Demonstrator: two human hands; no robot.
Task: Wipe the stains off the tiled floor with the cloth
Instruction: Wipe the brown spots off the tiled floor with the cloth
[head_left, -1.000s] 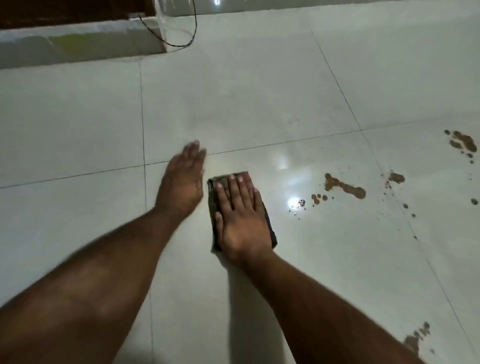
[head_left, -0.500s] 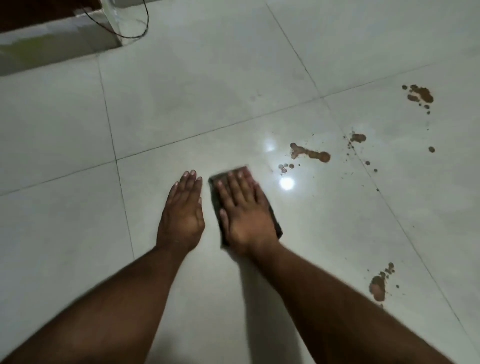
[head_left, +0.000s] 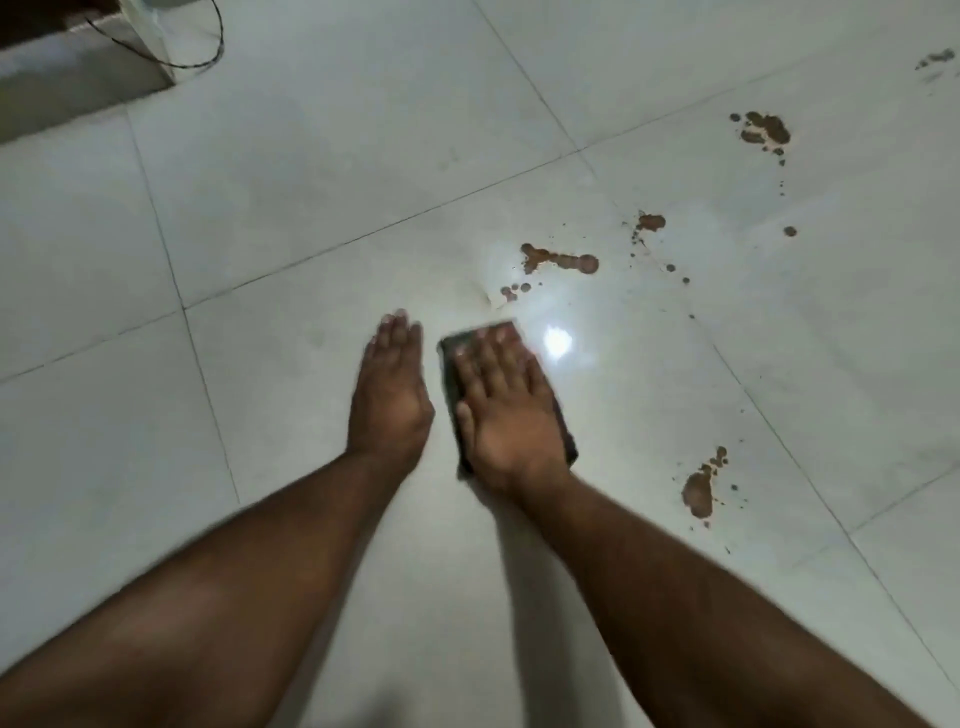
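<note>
My right hand (head_left: 506, 410) lies flat, fingers spread, pressing a folded dark cloth (head_left: 450, 358) onto the pale tiled floor (head_left: 311, 182). Most of the cloth is hidden under the palm. My left hand (head_left: 389, 395) rests flat on the bare tile just left of it, holding nothing. Brown stains lie beyond and to the right: a long smear (head_left: 561, 259) with small drops just past the cloth's far edge, a blot (head_left: 650, 222), a larger patch (head_left: 766, 130) far right, and a patch (head_left: 698, 491) near my right forearm.
A low ledge or step (head_left: 67, 83) with a black cable (head_left: 197, 60) looping over the floor sits at the top left. A bright light reflection (head_left: 557, 343) glares on the tile right of the cloth. Dark grout lines cross the floor.
The view has shifted, so the stains sit closer to the hands. My right hand has slid the cloth forward toward the long smear. My left hand now lies beside it, flat on the floor.
</note>
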